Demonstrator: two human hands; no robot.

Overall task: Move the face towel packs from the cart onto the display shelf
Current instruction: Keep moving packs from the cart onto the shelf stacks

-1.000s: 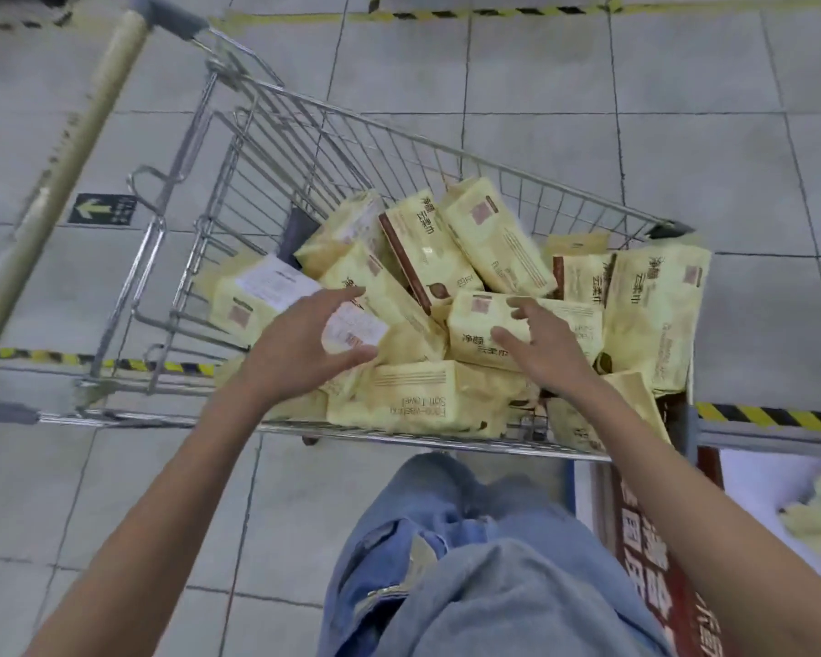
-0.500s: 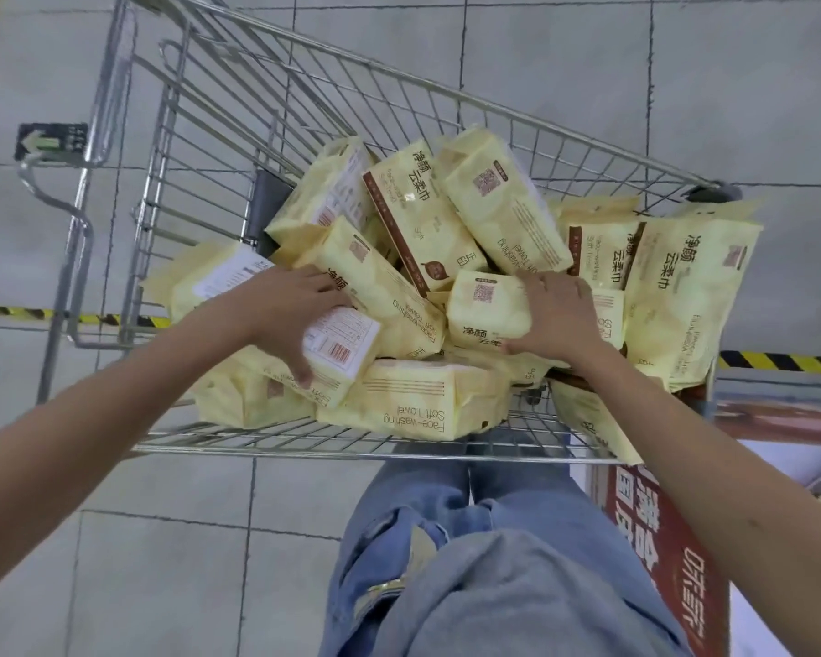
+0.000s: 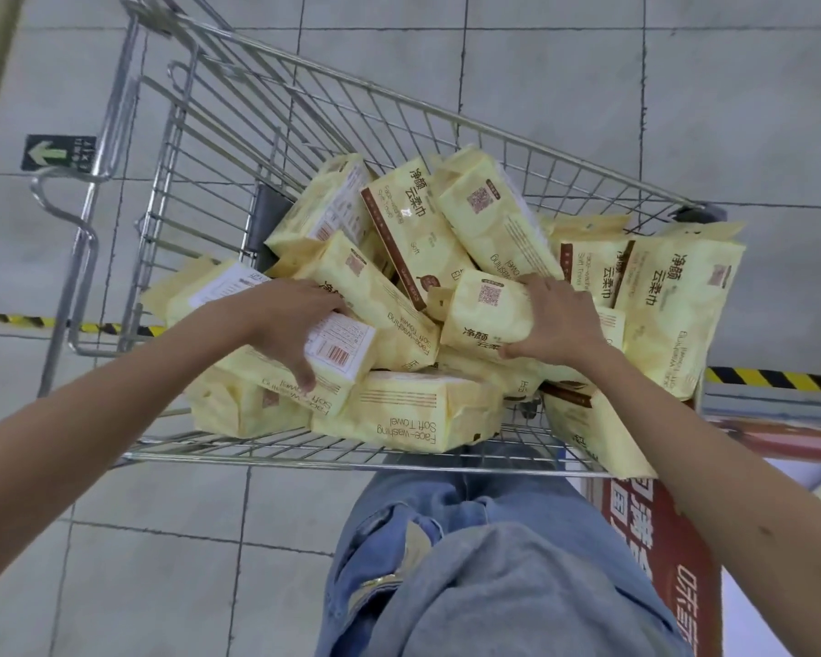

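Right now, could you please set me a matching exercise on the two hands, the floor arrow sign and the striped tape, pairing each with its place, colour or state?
Things:
1. left hand
2. right hand
3. arrow sign
4. striped tape

Place, colour or state:
A. on the floor tiles, left of the cart
B. grips the code-square pack
C. grips the barcode-label pack
D. yellow and black

Pairs: 1-C, 2-B, 3-A, 4-D

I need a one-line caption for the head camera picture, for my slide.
Left hand grips one face towel pack, right hand another pack, inside the wire cart.
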